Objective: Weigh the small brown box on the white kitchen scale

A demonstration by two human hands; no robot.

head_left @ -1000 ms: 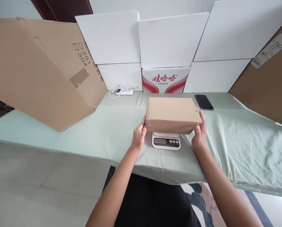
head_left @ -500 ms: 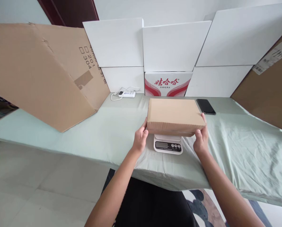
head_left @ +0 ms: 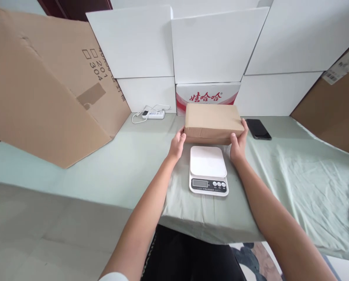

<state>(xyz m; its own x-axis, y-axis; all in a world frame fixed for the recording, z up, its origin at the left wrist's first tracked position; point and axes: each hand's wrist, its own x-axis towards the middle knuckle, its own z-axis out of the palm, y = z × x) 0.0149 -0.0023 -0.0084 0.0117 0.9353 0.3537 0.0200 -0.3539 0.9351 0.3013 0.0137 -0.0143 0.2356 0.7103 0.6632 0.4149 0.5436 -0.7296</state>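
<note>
Your left hand (head_left: 178,145) and right hand (head_left: 238,143) clamp the ends of a brown cardboard box (head_left: 212,123), fingers curled against its short sides, so the box sits squarely between your palms. Below your wrists and nearer to you, a white kitchen scale (head_left: 208,170) rests on the pale green cloth (head_left: 294,175), its platform bare. Just beyond your right hand lies a black phone (head_left: 258,128). Past your left hand, further out, a white power strip (head_left: 153,114) lies by the white boards (head_left: 215,47). A big flattened carton (head_left: 45,89) leans well off to your left.
</note>
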